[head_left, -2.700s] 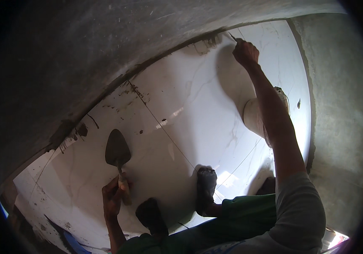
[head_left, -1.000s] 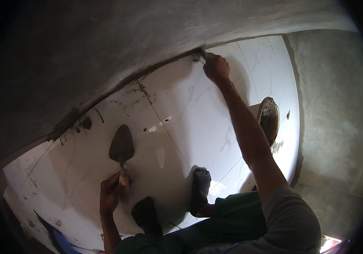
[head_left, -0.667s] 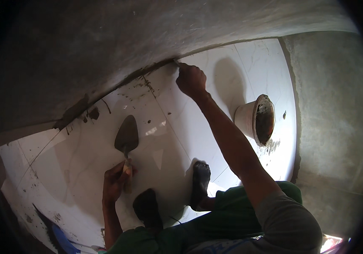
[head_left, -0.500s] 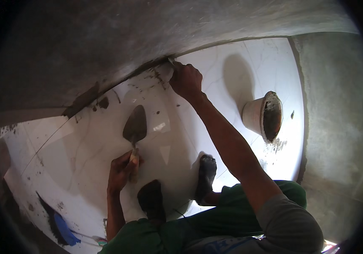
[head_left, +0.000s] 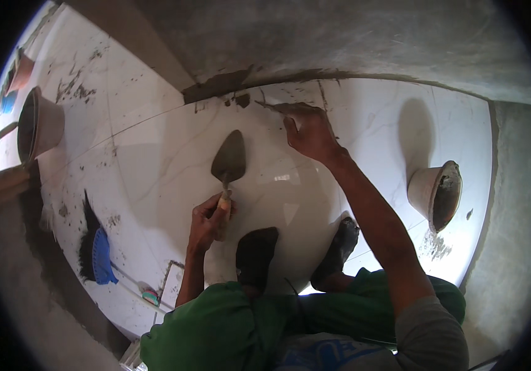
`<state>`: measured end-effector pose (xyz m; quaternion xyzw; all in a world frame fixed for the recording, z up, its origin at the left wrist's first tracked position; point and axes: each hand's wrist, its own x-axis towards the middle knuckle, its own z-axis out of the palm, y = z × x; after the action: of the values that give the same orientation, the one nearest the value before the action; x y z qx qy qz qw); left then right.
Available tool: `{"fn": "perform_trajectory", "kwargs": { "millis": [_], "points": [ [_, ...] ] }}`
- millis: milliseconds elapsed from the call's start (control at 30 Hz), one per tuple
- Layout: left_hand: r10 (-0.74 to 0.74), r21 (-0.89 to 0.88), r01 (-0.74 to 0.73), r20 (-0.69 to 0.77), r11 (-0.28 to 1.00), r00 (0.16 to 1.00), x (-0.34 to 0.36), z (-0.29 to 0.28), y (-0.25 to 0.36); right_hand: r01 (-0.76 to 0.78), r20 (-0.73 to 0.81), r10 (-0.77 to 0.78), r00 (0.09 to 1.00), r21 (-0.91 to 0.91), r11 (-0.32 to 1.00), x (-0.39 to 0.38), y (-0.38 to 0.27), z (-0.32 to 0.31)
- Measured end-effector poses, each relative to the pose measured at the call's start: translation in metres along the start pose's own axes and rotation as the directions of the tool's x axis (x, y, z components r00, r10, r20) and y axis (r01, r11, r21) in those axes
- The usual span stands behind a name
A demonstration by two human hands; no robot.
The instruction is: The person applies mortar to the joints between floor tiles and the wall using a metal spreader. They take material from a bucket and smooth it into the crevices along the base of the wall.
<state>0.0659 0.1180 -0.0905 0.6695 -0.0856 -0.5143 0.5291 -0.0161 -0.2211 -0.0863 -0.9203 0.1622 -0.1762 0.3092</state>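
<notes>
A pointing trowel [head_left: 229,159] with a wooden handle is gripped in my left hand [head_left: 206,224], its broad grey blade turned away from me above the white tiles. Stretched out toward the foot of the grey wall, my right hand [head_left: 312,133] is closed around a thin, narrow tool [head_left: 268,105]; its exact kind is hard to make out. The tool's tip is close to a dark lump of mortar [head_left: 242,100] on the floor. A strip of dark mortar [head_left: 219,84] runs along the wall's base.
On the right stands a mortar-smeared bucket [head_left: 423,190]; another bucket [head_left: 50,127] is at the far left. A blue broom [head_left: 101,256] with dark bristles lies at the left. My feet rest on the tiled floor [head_left: 154,161], and a plastered wall [head_left: 519,204] rises at the right.
The view has swung left, bringing the far-left bucket into sight. My right hand has shifted left along the wall base with the narrow tool. My left hand keeps hold of the trowel.
</notes>
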Motion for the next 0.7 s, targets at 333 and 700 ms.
{"fn": "perform_trajectory", "kwargs": {
  "millis": [333, 700],
  "points": [
    [0.04, -0.249, -0.056, -0.07, 0.967, 0.997, -0.005, -0.044, -0.042, 0.161, 0.02, -0.165, 0.986, -0.369, 0.915, 0.022, 0.029, 0.033],
    [-0.024, -0.334, 0.013, -0.028, 0.942, 0.999, 0.001, -0.048, -0.042, 0.179, 0.447, -0.004, 0.894, -0.35, 0.92, 0.059, -0.004, 0.039]
  ]
}}
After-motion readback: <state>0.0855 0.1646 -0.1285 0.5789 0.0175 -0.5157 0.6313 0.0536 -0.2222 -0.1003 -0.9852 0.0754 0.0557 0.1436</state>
